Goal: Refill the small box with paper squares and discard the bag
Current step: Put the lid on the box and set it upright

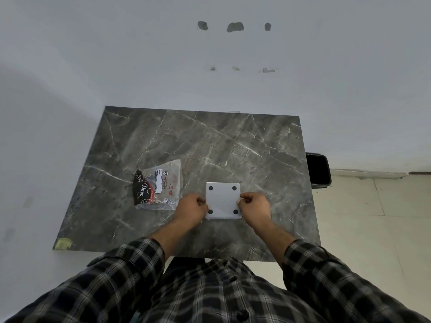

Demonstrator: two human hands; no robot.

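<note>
A small white square box (pixel 223 199) rests on the dark marble table (pixel 233 145), its visible face flat with a black dot at each corner. My left hand (pixel 191 208) grips its left edge and my right hand (pixel 254 205) grips its right edge, fingers curled on the sides. Left of the box lies a clear plastic bag (pixel 161 184) with black and red print, flat on the table and touched by neither hand. Whether paper squares are inside the bag or the box cannot be seen.
A black bin (pixel 318 170) stands on the floor beside the table's right edge. A white wall rises right behind the table. A patch of yellowish tape (pixel 62 243) marks the near left corner. Pale floor tiles extend to the right.
</note>
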